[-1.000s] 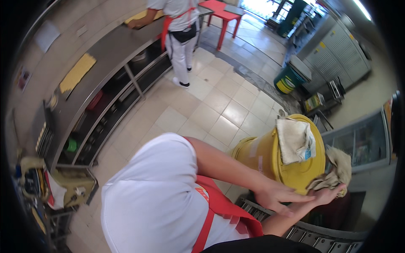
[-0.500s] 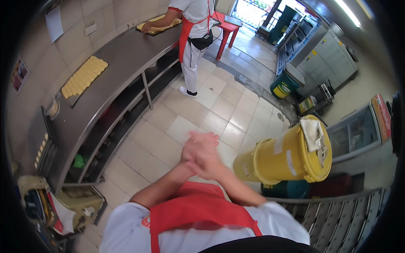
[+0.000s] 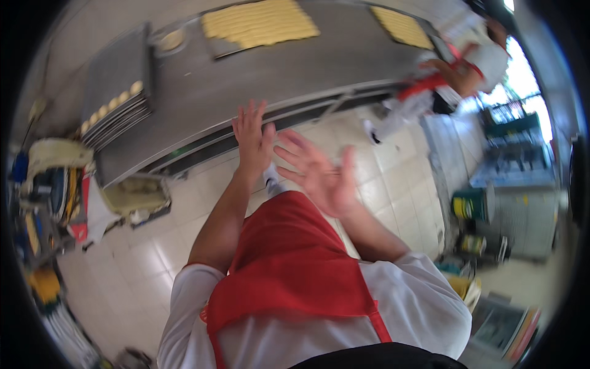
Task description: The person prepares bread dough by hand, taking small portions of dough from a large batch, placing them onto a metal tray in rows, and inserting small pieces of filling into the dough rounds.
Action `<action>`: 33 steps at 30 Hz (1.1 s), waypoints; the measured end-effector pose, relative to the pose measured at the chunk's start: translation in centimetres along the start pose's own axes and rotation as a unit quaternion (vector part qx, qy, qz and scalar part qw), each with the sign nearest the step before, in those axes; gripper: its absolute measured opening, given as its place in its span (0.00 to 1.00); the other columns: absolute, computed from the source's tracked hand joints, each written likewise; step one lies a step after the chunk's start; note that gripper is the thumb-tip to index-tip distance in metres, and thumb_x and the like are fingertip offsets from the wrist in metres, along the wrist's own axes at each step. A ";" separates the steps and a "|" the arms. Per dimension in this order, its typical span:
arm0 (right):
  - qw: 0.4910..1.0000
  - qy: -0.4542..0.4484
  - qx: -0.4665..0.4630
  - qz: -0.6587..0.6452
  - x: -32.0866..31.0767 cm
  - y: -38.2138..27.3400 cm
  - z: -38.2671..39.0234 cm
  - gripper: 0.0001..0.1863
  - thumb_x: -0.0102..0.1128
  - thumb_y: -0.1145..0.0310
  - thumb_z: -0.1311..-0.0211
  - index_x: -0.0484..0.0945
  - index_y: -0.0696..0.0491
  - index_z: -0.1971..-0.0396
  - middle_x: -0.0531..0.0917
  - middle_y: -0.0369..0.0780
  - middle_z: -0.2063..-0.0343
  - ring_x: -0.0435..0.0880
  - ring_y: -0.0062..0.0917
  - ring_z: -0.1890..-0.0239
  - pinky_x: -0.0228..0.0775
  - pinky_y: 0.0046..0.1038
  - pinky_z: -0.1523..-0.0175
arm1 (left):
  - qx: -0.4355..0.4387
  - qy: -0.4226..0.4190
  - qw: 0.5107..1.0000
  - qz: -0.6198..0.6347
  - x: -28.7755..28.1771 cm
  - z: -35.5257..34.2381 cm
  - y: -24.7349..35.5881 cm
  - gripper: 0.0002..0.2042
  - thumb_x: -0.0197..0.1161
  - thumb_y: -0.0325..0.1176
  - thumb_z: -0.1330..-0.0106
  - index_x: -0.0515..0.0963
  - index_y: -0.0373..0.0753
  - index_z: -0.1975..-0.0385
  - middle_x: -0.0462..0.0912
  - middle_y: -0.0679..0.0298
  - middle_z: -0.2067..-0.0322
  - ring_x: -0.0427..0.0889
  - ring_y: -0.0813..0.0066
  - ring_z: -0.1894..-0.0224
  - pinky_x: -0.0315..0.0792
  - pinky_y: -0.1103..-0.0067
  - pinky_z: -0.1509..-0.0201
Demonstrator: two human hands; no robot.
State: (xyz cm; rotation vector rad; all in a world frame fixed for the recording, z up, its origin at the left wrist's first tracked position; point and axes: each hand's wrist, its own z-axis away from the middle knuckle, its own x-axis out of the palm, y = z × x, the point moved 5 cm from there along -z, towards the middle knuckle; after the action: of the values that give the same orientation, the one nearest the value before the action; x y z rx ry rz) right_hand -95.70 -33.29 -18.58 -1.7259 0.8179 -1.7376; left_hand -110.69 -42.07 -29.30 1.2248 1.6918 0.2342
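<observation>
My left hand (image 3: 251,140) is raised in front of the red apron (image 3: 295,264), with its fingers stretched upward. Close beside it, my right hand (image 3: 322,177) has its palm showing and its fingers spread, a little blurred. Neither hand holds anything. Beyond them runs a long steel worktable (image 3: 264,71). On it lies a tray of pale yellow dough pieces (image 3: 261,24) set in tight rows, with a bare dark corner. Farther right is a second tray of dough (image 3: 402,27).
Stacked trays (image 3: 117,74) with a row of dough balls stand at the table's left end, beside a small bowl (image 3: 172,40). A co-worker (image 3: 458,74) bends at the right. Cluttered crates (image 3: 135,195) sit lower left; a green bin (image 3: 470,206) stands at right.
My view has turned left toward the worktable. My hands, clasped or rubbing together before, have come apart with fingers spread. The yellow drums have mostly left the view.
</observation>
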 end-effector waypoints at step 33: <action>0.601 -0.045 -0.049 0.797 -26.5 0.7 -29.8 0.15 0.68 0.68 0.51 0.78 0.49 0.61 0.75 0.43 0.60 0.76 0.41 0.54 0.74 0.47 0.49 | -0.077 -0.186 0.962 -0.187 0.4 -7.8 -23.6 0.17 0.65 0.30 0.40 0.76 0.38 0.51 0.75 0.48 0.53 0.75 0.42 0.48 0.67 0.51 0.42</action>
State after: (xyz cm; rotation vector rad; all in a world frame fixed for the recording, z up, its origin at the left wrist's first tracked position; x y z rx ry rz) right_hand -124.96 -12.78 -36.33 -0.4205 1.6130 -0.2825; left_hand -131.26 -50.02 -40.81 0.7578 1.5062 -0.0913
